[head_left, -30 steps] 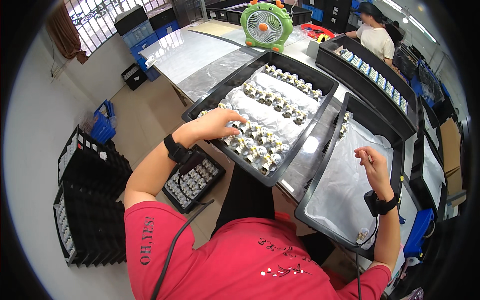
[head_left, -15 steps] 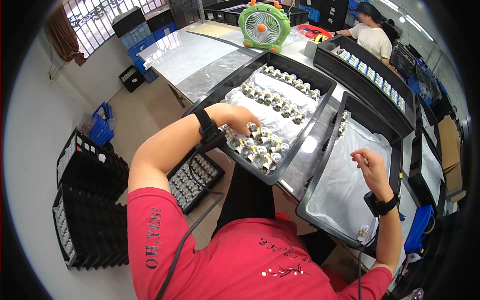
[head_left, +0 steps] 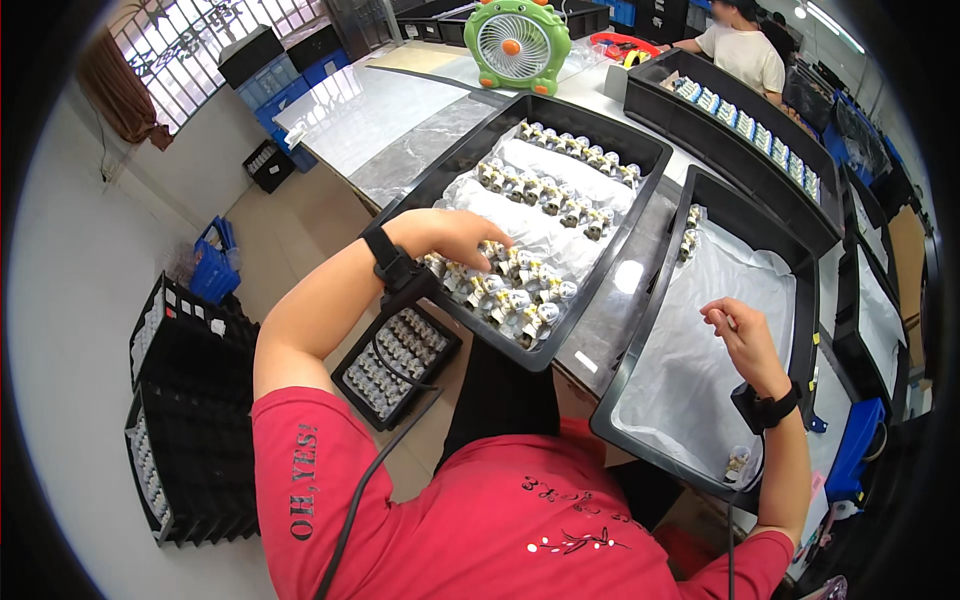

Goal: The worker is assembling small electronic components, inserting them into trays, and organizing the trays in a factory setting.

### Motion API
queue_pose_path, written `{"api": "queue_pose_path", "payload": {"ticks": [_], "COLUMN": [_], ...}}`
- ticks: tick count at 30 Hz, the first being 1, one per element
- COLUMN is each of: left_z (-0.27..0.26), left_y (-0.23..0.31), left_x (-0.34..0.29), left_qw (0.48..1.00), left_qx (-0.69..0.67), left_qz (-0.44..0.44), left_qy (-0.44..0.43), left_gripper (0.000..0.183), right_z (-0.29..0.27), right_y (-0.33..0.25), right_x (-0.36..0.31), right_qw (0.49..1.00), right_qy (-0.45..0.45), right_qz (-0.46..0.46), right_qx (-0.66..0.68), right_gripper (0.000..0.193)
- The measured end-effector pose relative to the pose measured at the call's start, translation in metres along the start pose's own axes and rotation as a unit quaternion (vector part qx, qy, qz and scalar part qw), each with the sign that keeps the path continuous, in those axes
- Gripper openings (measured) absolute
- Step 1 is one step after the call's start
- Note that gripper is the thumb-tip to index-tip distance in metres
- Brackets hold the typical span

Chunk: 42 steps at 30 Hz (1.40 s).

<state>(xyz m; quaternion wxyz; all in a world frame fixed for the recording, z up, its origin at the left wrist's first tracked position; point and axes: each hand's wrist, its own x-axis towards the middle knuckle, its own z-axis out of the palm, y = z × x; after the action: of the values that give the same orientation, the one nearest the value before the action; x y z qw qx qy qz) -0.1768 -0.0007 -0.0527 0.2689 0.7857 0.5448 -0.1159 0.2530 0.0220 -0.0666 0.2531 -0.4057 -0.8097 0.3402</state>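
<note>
Small white-and-yellow figurines with clear domed heads [head_left: 540, 312] stand in rows on white lining in a black tray [head_left: 560, 352]. My left hand [head_left: 455, 236] reaches over that tray's near left side, thumb and forefinger closed about a figurine [head_left: 492, 249] in the row. To the right, a second black tray [head_left: 625, 362] lined with white sheet [head_left: 680, 350] holds a few figurines [head_left: 690, 240] at its far left corner and one [head_left: 737, 464] at the near end. Above this lining hovers my right hand [head_left: 740, 335], fingers curled in; whatever they may hold is hidden.
A green animal-shaped fan [head_left: 517, 47] stands behind the trays. Another black tray [head_left: 730, 135] with blue-and-white pieces lies far right, near a person in a light top [head_left: 742, 55]. On the floor are a filled tray [head_left: 395, 362] and stacked black trays [head_left: 195, 420]. A cable [head_left: 375, 465] crosses my lap.
The whole view has shifted slightly. My left hand has drawn back a little to the left along the figurines. My right hand keeps nearly the same curled pose over the right tray.
</note>
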Motion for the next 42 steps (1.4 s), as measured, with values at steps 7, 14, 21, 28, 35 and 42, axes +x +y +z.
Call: {"api": "queue_pose_path", "payload": {"ticks": [7,14,21,28,35,42], "left_z": [-0.006,0.002,0.004,0.002,-0.001,-0.016], "left_y": [-0.008,-0.021,-0.021,-0.023,-0.035,-0.045], "left_x": [-0.028,-0.035,-0.031,-0.031,-0.030,-0.013], "left_qw": [0.998,0.997,0.996,0.997,0.996,0.991], "left_qx": [-0.003,-0.028,-0.057,-0.047,-0.030,0.013], "left_qz": [0.032,-0.028,-0.013,-0.011,-0.033,-0.103], "left_qy": [0.057,0.067,0.073,0.057,0.078,0.082], "left_gripper": [0.049,0.046,0.046,0.046,0.044,0.042], "right_z": [-0.001,0.006,0.005,0.006,-0.005,-0.008], "right_y": [-0.005,-0.005,-0.002,0.003,0.012,0.010], "right_x": [-0.003,-0.002,-0.001,0.001,0.002,-0.003], "right_qw": [1.000,0.999,0.998,0.999,0.999,0.997], "right_qy": [-0.003,-0.019,-0.030,-0.018,0.009,0.024], "right_qz": [0.000,-0.007,0.008,0.017,0.017,0.002], "right_qx": [0.002,-0.031,-0.048,-0.035,-0.040,-0.069], "right_gripper": [0.013,0.011,0.011,0.011,0.012,0.012]}}
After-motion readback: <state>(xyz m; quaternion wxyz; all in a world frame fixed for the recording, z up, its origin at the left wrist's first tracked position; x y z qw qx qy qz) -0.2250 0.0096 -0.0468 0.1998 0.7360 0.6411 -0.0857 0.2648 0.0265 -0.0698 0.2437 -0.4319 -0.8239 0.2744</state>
